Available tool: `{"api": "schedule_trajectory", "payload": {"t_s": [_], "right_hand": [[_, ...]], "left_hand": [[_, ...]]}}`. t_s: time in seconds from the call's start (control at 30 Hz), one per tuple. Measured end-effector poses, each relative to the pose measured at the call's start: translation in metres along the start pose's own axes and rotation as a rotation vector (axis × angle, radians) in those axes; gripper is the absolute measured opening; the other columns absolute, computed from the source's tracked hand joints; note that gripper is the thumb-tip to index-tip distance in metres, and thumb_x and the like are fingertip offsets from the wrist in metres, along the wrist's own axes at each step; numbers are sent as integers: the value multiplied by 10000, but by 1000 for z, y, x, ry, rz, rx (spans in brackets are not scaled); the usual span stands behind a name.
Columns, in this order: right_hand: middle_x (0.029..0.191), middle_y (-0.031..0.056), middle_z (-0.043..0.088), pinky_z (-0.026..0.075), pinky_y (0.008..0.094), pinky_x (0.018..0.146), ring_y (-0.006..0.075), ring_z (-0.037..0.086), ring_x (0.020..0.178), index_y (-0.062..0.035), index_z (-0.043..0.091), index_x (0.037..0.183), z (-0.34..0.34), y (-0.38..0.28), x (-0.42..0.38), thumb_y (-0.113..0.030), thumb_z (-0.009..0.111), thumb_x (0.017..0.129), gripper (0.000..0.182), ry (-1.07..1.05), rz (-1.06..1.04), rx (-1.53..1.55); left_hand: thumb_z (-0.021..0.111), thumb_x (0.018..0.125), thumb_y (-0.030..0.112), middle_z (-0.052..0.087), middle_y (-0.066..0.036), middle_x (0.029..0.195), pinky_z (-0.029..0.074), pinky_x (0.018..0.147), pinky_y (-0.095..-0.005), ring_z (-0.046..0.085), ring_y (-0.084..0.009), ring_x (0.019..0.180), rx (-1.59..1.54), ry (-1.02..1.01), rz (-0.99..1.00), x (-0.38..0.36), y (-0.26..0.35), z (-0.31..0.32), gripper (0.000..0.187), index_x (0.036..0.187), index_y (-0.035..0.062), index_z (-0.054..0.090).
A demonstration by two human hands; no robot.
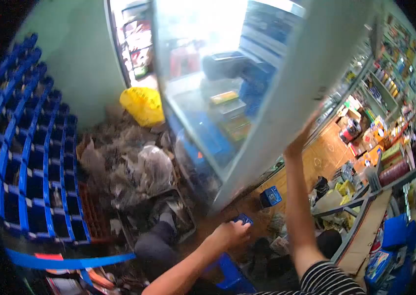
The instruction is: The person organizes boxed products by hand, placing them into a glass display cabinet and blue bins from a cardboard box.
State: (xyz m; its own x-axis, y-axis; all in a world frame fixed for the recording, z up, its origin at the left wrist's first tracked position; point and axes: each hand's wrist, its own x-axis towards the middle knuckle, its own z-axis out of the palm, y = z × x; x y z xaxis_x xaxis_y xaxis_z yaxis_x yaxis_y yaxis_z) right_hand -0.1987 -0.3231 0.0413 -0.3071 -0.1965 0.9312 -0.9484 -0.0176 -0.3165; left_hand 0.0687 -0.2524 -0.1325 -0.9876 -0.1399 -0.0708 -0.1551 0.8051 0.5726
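The left hand point(235, 233) closes around a small blue item point(243, 219) below the pale panel point(286, 93); the right hand point(305, 135) reaches the panel's edge, finger spread unclear. A blue box point(271, 196) sits right of the panel's lower end.

Glare through glass panel point(218, 98), dim lower left; edges warped (blur near centre).

The person wears a short black sleeve point(330, 279) with thin white stripes, dark trousers point(153, 247) and a greyish sock point(167, 217).
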Motion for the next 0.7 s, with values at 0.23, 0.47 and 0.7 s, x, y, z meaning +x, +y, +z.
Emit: {"api": "schedule_trajectory", "payload": {"t_s": [0.23,0.47,0.7], "right_hand": [[1144,138,552,411,380,964,249,534,1072,35,496,1206,-137,96,-250,-223,619,935,394,54,1072,-87],[1290,259,463,335,537,1076,448,408,1275,21,402,1360,-217,92,-526,-267,694,854,651,-960,1393,-777],[1351,202,445,381,531,1029,381,430,1276,-66,426,1384,-196,119,-562,-315,662,889,602,-1062,1314,-653]], "left_hand": [[596,908,231,625,-170,910,515,673,-490,628,-378,812,-114,-62,46,-10,20,-26,248,1070,49,552],[609,930,222,585,-174,1217,488,915,-423,585,-372,1087,-156,-414,-222,19,43,-41,451,1328,40,500],[623,924,254,589,-147,1239,474,959,-419,569,-348,1127,-92,-500,-261,25,34,-31,482,1342,52,493]]}}
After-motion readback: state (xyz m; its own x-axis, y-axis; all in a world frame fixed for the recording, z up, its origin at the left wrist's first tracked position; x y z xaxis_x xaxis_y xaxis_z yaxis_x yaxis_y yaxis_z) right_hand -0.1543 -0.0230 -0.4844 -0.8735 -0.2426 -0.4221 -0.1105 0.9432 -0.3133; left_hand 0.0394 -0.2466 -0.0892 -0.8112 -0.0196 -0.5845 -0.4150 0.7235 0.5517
